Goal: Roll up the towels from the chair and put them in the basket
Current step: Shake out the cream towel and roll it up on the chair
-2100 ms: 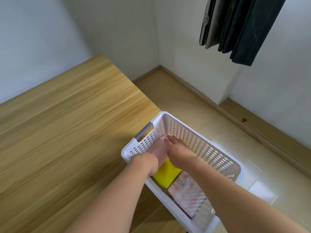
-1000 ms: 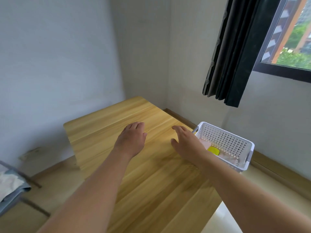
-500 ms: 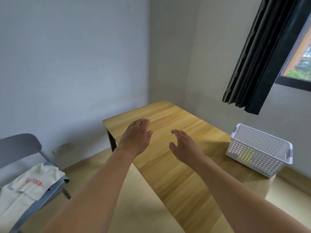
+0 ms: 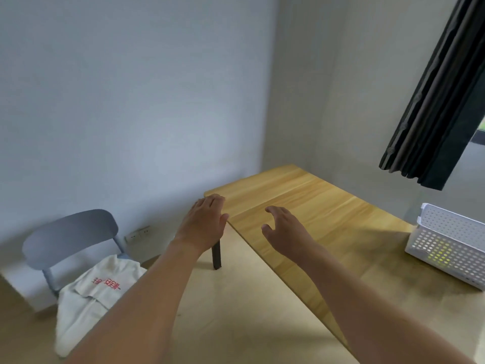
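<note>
- Reaching forward, both bare arms stretch out over the floor and the near edge of the table [image 4: 309, 206]; neither hand holds anything
- left hand [image 4: 203, 224]: palm down, fingers straight and close together, its grip slack and empty; it hovers just off the table's left corner, above the dark table leg [image 4: 216, 254]
- right hand [image 4: 284, 232]: over the table's left edge, fingers loosely bent and spread, thumb apart, grip wide and empty; whether it touches the wood I cannot tell
- towels [image 4: 91, 292]: a white one with red print lies draped on the seat of the grey chair [image 4: 70, 232], hanging over its front edge; a second layer shows beneath it, though how many lie there I cannot tell; the chair stands on the floor at the lower left, against the wall, well apart from the table
- basket [image 4: 451, 248]: white, perforated, at the table's right side, cut by the picture's right edge; something yellow shows through its wall holes
- dark curtain [image 4: 433, 101] hangs at the upper right, above the basket
</note>
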A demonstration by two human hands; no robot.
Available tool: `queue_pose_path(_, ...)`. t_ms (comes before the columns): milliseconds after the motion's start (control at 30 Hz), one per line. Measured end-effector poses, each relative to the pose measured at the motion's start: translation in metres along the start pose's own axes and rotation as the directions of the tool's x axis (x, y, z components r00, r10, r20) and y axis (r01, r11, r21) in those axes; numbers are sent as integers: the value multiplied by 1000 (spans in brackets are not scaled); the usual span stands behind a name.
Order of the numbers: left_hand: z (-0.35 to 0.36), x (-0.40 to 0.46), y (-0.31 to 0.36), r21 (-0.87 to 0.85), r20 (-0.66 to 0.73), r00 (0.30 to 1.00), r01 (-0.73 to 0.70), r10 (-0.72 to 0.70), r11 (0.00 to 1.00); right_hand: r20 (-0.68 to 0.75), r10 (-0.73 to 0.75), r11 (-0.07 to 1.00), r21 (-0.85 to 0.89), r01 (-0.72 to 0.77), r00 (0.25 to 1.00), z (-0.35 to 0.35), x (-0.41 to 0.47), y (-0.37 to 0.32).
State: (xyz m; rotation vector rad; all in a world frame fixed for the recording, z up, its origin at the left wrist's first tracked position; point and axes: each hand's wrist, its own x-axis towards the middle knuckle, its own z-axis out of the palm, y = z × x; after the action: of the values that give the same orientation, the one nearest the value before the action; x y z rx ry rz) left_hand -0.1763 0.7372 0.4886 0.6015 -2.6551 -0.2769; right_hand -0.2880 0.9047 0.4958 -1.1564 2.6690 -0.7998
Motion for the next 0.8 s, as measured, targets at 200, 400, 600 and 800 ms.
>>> queue_pose_path(200, -47, -13, -149, -7, -67, 996, -62, 61, 998, -59, 12, 1000, 15, -11, 998, 82, 28, -121)
queue_pose_path(400, -76, -1, -278, -44, -64, 998, -16, 14, 999, -34, 47, 999, -19, -47, 998, 138, 59, -213)
queue_pose_path(600, -67, 34, -355, -75, 3, 1000, 14, -14, 997, -17, 95, 995, -12, -95, 995, 181, 127, -258)
queue_pose_path(800, -73, 57, -456, -19, 76, 992, 103, -102, 994, 46, 49, 997, 59, -52, 998, 252, 202, -313)
